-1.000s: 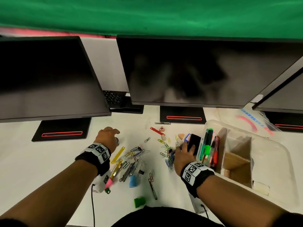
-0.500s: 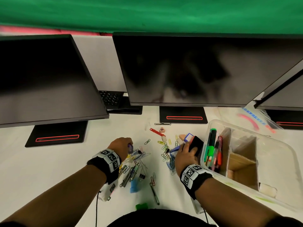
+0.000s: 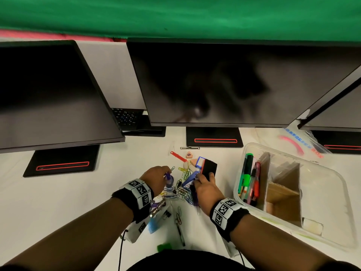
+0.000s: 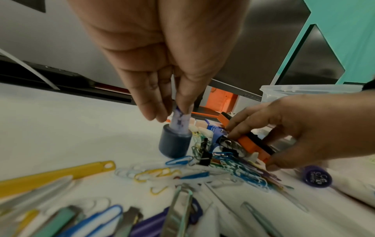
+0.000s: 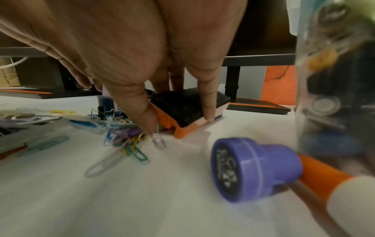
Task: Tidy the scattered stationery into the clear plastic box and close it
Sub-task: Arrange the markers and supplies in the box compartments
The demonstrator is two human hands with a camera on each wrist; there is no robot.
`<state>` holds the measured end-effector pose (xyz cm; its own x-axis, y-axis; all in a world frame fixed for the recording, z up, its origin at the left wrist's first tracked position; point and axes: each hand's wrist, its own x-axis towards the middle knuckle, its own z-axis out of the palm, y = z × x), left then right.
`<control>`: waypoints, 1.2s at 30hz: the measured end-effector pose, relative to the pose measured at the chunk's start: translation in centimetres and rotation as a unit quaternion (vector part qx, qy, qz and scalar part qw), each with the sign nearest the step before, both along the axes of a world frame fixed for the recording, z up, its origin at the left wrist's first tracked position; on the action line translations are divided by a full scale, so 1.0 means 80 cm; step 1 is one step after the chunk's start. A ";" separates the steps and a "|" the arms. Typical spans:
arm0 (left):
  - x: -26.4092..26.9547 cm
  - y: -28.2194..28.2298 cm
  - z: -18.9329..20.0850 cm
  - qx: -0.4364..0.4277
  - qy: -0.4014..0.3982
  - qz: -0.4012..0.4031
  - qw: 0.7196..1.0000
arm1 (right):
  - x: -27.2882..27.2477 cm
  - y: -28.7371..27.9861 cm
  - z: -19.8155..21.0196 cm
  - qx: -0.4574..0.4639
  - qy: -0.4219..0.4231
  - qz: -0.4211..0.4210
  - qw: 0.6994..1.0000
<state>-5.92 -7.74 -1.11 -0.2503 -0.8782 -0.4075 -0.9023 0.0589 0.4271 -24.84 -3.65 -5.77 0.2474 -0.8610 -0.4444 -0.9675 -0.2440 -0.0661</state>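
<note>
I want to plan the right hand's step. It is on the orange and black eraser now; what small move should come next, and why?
Probably lift the eraser and carry it right, into the box. The right hand already pinches its sides, thumb and finger on opposite edges, while it lies on the table among paper clips. The box stands open beside that hand.

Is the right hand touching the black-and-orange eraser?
Touching. The right wrist view shows the right hand with its thumb and a fingertip pressed against opposite sides of the eraser; the left wrist view shows the same pinch.
</note>
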 end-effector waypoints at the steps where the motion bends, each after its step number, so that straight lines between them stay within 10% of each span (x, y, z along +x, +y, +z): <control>1: 0.002 0.000 0.001 -0.003 0.002 0.001 1.000 | 0.000 0.000 0.005 -0.007 -0.012 -0.009 1.000; 12: 0.003 0.004 0.014 0.001 -0.005 0.014 1.000 | 0.008 0.008 0.076 -0.100 -0.136 -0.085 0.982; 24: -0.077 0.001 0.057 -0.062 0.037 -0.049 0.996 | -0.123 0.029 0.238 -0.262 -0.332 -0.292 0.858; 36: -0.206 0.026 0.081 -0.005 0.051 -0.233 0.971 | -0.274 0.094 0.253 -0.198 -0.188 -0.431 0.860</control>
<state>-22.43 -5.67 5.36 -0.6608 -0.6636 -0.3508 -0.7289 0.4559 0.5106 -46.77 3.87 14.44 -0.4967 -0.8617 -0.1031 -0.7285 0.4786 -0.4900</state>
